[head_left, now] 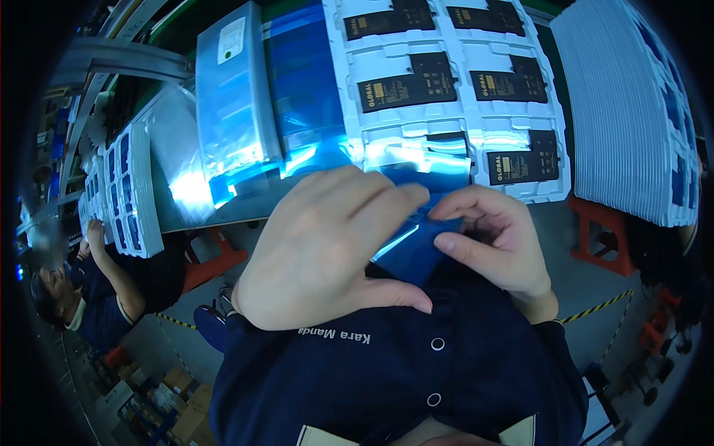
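In front of my chest hangs a piece of translucent blue plastic film, glossy along its creases. My right hand pinches its upper right edge between thumb and curled fingers. My left hand is over the film's left side, thumb stretched out and apart from the other fingers; its fingertips are slightly blurred near the film's top. Just beyond, a white moulded tray holds several flat black L-shaped batteries in its pockets. A shiny, bluish sheet partly covers the tray's near left pocket.
Left of the tray lie a stack of blue film sheets and a clear plastic-wrapped pack. A tall stack of white trays stands at right. Another person sits at far left beside more stacked trays. Orange stools stand below.
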{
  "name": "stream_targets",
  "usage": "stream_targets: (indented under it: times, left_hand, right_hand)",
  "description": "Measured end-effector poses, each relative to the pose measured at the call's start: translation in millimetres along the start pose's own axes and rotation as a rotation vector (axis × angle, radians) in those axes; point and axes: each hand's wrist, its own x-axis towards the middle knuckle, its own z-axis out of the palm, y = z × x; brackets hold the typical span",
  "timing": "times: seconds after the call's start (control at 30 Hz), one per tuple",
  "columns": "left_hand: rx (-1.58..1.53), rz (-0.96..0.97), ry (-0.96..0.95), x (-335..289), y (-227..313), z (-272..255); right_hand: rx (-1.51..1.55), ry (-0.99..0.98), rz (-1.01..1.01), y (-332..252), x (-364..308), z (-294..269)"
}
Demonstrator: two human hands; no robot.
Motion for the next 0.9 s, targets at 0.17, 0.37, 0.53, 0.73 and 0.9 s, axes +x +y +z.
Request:
stream_targets:
  times: [0.17, 0.37, 0.53, 0.73, 0.9]
  left_hand:
    - [-0.829, -0.406, 0.212, 10.8, -16.7, 19.8]
    - [-0.960, -0.395, 0.247, 23.9, -19.1, 64.2]
    - [-0.879, -0.328, 0.390, 30.0, -23.4, 99.4]
    - [-0.909, -0.134, 0.305, 37.5, -23.9, 109.7]
    - [-1.182, -0.381, 0.090, 33.9, -20.8, 105.9]
  right_hand:
    - [-0.118, 0.178, -0.168, 2.2, -13.5, -18.9]
    - [0.056, 0.309, -0.119, -11.4, -16.0, -29.3]
    - [0.103, 0.412, -0.021, 6.8, -18.6, -45.1]
    - [0.032, 0.415, -0.133, 8.0, -25.9, -60.8]
    - [-0.085, 0.463, -0.186, 2.9, -27.3, -64.7]
